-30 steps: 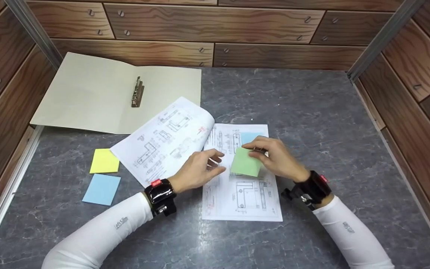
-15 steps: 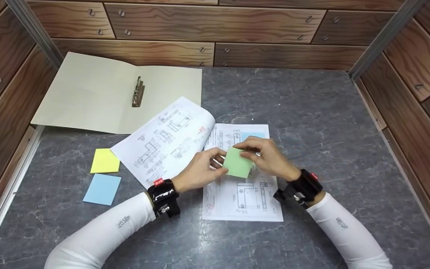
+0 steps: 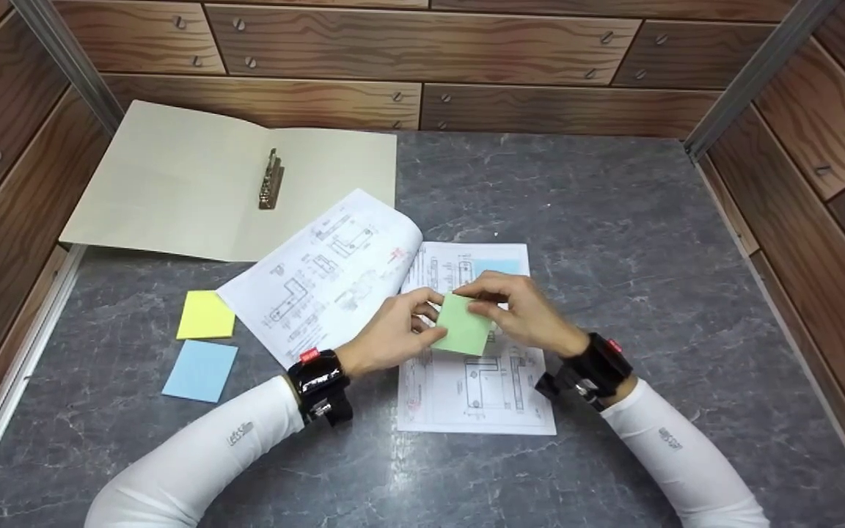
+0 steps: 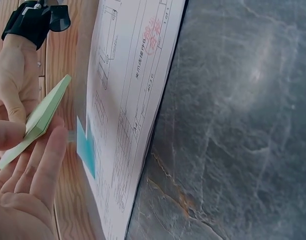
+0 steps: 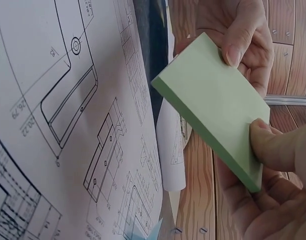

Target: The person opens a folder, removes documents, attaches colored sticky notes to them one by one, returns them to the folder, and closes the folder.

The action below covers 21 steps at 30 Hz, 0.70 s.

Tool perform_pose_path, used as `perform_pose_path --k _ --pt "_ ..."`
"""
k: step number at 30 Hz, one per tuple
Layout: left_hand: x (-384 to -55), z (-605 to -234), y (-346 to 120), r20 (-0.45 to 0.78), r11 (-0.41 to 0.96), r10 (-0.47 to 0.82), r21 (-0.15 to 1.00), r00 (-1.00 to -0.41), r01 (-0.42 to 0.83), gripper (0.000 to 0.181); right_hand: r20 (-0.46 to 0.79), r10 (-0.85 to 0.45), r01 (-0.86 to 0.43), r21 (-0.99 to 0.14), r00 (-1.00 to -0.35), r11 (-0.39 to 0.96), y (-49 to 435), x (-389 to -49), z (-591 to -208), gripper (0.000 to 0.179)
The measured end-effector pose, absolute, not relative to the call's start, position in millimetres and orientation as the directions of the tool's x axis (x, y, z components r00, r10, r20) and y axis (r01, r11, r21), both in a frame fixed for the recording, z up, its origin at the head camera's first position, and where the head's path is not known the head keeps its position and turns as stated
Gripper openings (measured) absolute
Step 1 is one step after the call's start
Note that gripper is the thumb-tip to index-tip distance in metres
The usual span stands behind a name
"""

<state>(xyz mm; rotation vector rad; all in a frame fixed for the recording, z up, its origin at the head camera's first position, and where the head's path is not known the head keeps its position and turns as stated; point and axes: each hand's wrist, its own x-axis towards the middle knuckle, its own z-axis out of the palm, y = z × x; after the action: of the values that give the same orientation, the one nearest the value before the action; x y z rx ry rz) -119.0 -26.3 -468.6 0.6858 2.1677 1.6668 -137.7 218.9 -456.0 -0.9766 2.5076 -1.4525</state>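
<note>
Holding up the green sticky pad (image 3: 462, 328), pinched in both left hand (image 3: 389, 330) and right hand (image 3: 521, 312), over the open papers (image 3: 433, 400), near the blue note (image 3: 499, 266). Looks like getting ready to peel; next, likely calls for holding steady and gently pulling the top loose.
</note>
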Motion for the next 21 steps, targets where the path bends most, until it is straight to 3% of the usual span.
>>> perform_pose_path --k 12,21 --pt "-118.9 -469.7 -28.6 0.077 0.205 0.553 0.953 -0.83 0.225 0.027 0.303 -0.541 -0.545 -0.754 -0.784 0.367 216.3 -132.5 -453.4 0.023" --pt "-119.8 -469.0 -33.1 0.063 0.142 0.56 0.975 -0.826 0.171 0.03 0.489 -0.504 -0.701 -0.541 -0.712 0.465 217.1 -123.4 -450.5 0.023"
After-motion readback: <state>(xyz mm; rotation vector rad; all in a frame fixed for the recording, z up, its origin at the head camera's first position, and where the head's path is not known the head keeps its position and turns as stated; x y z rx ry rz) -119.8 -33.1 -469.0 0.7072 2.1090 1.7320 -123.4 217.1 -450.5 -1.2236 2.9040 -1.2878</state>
